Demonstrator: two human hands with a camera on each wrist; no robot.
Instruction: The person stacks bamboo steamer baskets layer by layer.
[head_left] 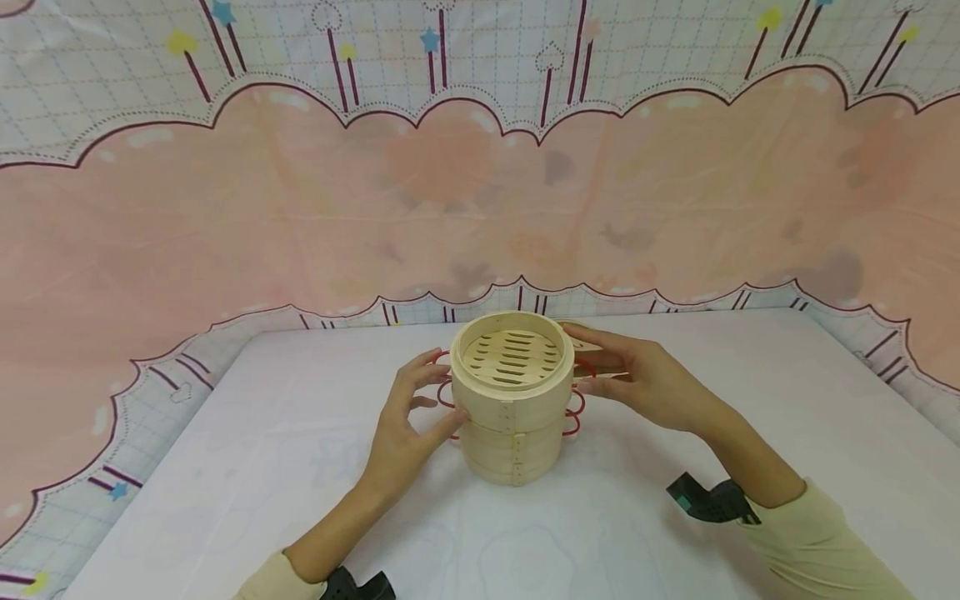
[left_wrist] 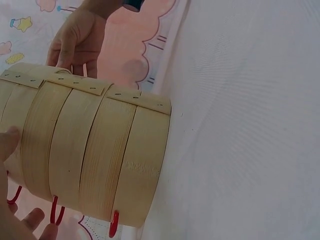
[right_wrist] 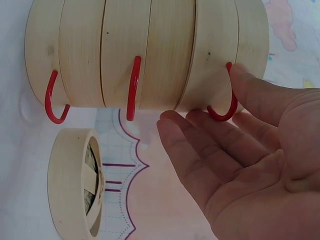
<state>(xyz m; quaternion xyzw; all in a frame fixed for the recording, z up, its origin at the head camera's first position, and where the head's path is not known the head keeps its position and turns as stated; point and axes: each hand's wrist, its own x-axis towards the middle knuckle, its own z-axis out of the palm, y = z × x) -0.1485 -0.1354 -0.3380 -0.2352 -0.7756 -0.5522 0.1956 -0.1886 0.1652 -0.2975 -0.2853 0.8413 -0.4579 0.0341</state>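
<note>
A stack of three round bamboo steamer baskets [head_left: 517, 433] stands upright on the white table, its slatted top tier uncovered. Red loop handles [right_wrist: 133, 90] stick out from both sides. My left hand [head_left: 408, 417] holds the left side, thumb on the front wall and fingers around the upper handles. From the right, my right hand [head_left: 652, 383] grips the top basket, with its thumb [right_wrist: 245, 92] at the red handle and the other fingers reaching along the wall behind. The far fingertips are partly hidden by the stack in the head view.
A round bamboo lid [right_wrist: 65, 185] with a woven top lies behind the stack, mostly covered by the right hand in the head view. The white table [head_left: 300, 517] ends at a patterned pink cloth backdrop [head_left: 450, 217]. Black straps [head_left: 712, 497] sit on both wrists.
</note>
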